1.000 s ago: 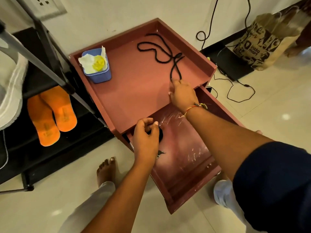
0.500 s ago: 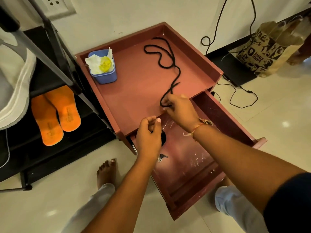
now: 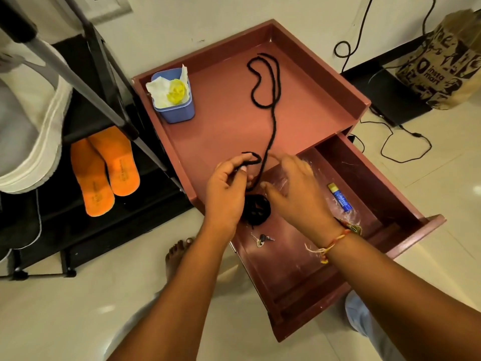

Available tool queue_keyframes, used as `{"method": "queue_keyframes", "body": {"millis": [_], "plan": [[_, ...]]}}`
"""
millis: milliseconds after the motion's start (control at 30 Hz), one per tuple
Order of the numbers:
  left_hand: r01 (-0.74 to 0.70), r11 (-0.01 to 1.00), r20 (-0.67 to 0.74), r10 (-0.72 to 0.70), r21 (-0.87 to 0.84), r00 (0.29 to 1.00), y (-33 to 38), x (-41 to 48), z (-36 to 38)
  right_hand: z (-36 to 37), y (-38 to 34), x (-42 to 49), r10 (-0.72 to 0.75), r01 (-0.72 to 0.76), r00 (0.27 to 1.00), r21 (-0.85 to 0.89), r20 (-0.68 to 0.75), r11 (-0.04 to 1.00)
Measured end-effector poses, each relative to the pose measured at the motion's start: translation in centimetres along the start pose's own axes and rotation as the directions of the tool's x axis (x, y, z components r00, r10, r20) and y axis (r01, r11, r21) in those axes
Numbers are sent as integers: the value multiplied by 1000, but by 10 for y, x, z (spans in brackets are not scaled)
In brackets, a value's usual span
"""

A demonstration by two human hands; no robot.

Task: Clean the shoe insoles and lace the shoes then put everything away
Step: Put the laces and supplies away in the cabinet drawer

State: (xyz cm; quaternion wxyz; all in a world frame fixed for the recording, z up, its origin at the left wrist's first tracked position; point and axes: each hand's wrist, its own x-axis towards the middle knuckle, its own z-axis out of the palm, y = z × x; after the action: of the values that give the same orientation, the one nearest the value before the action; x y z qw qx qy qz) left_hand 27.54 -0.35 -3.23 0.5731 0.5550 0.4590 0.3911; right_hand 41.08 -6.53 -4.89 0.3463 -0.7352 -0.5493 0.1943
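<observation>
left hand (image 3: 226, 194) pinching fuzzy black shoelace (image 3: 270, 110) | right hand (image 3: 296, 191) blurry, can't tell grip | glossy maroon worktop (image 3: 229, 121) ahead, scuffed drawer (image 3: 364, 178) below | pale tiled floor (image 3: 78, 308)

The paper bag (image 3: 442, 63) reads "insta mart"; nothing else is legible.

we see a black shoelace (image 3: 270, 121) on the reddish-brown table top (image 3: 229, 121), a blue cup (image 3: 177, 110) with white and yellow tissue, two orange insoles (image 3: 104, 170) on a black rack (image 3: 78, 225), a blue tube with a yellow cap (image 3: 339, 198), and a brown bag with black print (image 3: 442, 66).
</observation>
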Motion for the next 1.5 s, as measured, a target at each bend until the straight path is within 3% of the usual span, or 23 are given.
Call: {"method": "queue_keyframes", "body": {"millis": [100, 200, 267, 300, 367, 400, 433, 633, 700, 833, 967, 1100, 1167, 1233, 1300, 1333, 1400, 1433, 1500], "plan": [[-146, 975, 107, 129, 170, 986, 2, 2, -5, -5, -6, 11, -98, 97, 995, 52, 14, 994], [-188, 965, 107, 171, 181, 979, 5, 6, -11, -5, -8, 19, -183, 181, 982, 51, 45, 982], [-223, 948, 78, 211, 228, 974, 5, 11, -16, -4, -12, 21, -64, 26, 988, 258, 138, 966], [-237, 940, 72, 226, 244, 971, 4, 12, -18, -7, -17, 21, 42, -150, 970, 452, 240, 879], [-227, 948, 75, 215, 224, 974, 4, 13, -17, -14, -26, 21, 136, -509, 848, 719, 512, 473], [-217, 954, 89, 203, 205, 975, 4, 12, -16, -18, -26, 21, 111, -604, 789, 730, 604, 320], [-213, 959, 111, 195, 185, 974, 4, 12, -14, -21, -24, 22, 73, -656, 744, 705, 664, 270], [-236, 956, 263, 186, 174, 947, 3, 13, -14, -34, -11, 23, 23, -675, 675, 605, 737, 423], [-211, 961, 305, 151, 176, 940, 1, 13, -16, -38, -6, 24, 17, -684, 674, 616, 738, 391], [-150, 973, 270, 99, 174, 958, -1, 14, -17, -50, 5, 30, -40, -705, 692, 687, 720, 174], [-247, 947, 261, 190, 207, 947, -1, 13, -10, -45, 5, 24, -188, -807, 559, 582, 807, 101], [-292, 924, 308, 211, 247, 928, -5, 13, -8, -38, 0, 23, -360, -832, 453, 532, 816, 159], [-272, 919, 350, 165, 284, 922, -9, 12, -7, -41, -2, 26, -484, -824, 491, 566, 724, 11], [-283, 881, 410, 114, 380, 905, -14, 11, -6, -45, -6, 32, -475, -737, 658, 628, 584, -251], [-329, 812, 461, 85, 482, 884, -17, 8, -5, -48, -10, 41, -249, -512, 859, 748, 447, -422], [-356, 780, 483, 80, 514, 872, -18, 6, -4, -49, -10, 45, -108, -390, 917, 807, 384, -443], [-400, 740, 517, 83, 541, 852, -17, 3, -2, -49, -4, 50, 122, -227, 948, 891, 295, -392], [-415, 729, 524, 91, 544, 847, -16, 2, -1, -47, -1, 51, 190, -198, 945, 927, 267, -318], [-432, 722, 519, 118, 540, 846, -15, 1, 0, -40, 7, 50, 277, -243, 929, 969, 246, -47]]}}
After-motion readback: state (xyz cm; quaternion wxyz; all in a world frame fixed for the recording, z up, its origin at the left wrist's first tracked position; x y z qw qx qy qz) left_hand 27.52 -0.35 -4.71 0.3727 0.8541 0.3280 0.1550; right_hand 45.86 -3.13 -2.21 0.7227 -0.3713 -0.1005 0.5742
